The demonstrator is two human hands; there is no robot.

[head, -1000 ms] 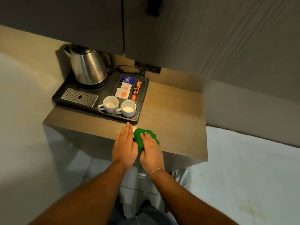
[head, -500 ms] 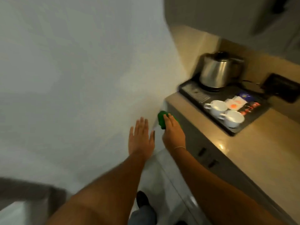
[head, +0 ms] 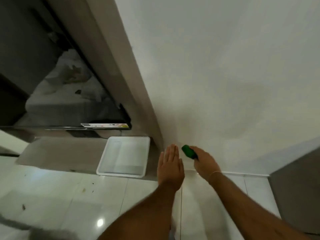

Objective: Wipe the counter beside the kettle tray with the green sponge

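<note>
Our two bare forearms are reaching out from the bottom edge over a glossy white tiled floor (head: pixel 52 196), which is catching a small bright glint of light and carrying a few dark specks on the left. Our left hand (head: pixel 170 168) is hanging flat and wide, fingers straight and together, palm down, gripping nothing. Just beside it, our right hand (head: pixel 204 161), a thin bracelet (head: pixel 214 173) circling its wrist, is curling around the green sponge (head: pixel 188 151); the sponge is sticking out past the fingers toward the white wall (head: pixel 225 75), and we cannot tell whether it is touching that wall. The two hands are near each other but apart.

Left of our left hand, a shallow white tray (head: pixel 103 163) is lying on a low grey ledge (head: pixel 60 151), its near edge close to the ledge's front. Whatever is lying inside the tray is too pale for us to make out. Above the ledge, a dark glossy screen (head: pixel 43 75) is standing on the left, a sticker strip (head: pixel 105 125) running along its lower right edge, and in it we are seeing a reflection of rumpled white bedding. A beige panel (head: pixel 117 66) is running diagonally between the screen and the wall. At the far right, the corner of a grey cabinet (head: pixel 297 187) is jutting into view, well apart from the sponge. Motion is blurring the edges of the scene.
</note>
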